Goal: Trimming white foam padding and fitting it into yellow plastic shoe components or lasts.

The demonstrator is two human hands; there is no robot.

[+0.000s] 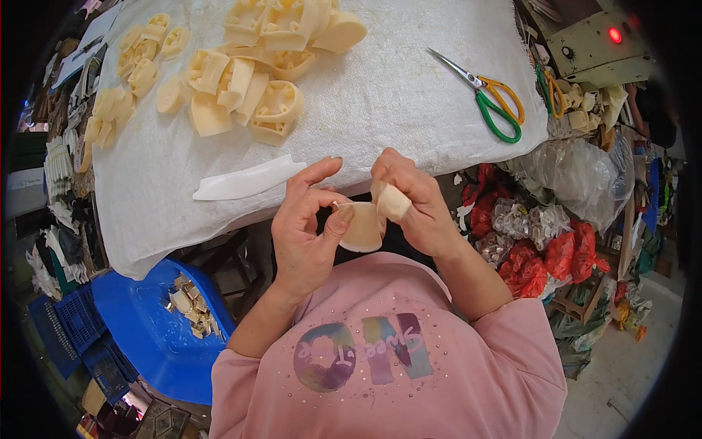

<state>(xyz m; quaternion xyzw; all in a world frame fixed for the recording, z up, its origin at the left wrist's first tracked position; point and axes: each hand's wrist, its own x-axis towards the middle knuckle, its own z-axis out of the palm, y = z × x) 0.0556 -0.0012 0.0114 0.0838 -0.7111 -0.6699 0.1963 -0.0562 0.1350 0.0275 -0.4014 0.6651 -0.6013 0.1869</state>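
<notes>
Just in front of my chest, my left hand pinches a cream-coloured moulded piece between thumb and fingers. The piece has a smooth, curved, flared face. At its right side my right hand is closed, its fingers curled. A pale cream, blocky bit shows at the right thumb; whether it is a held piece or a thumb cover I cannot tell. Beyond my left hand, a curved white strip lies along the near edge of the white-covered table.
Cream hollow moulded pieces are heaped at the far left of the table. Scissors with green and yellow handles lie at the right. A blue basin with scraps stands low left. Red plastic bags sit at the right.
</notes>
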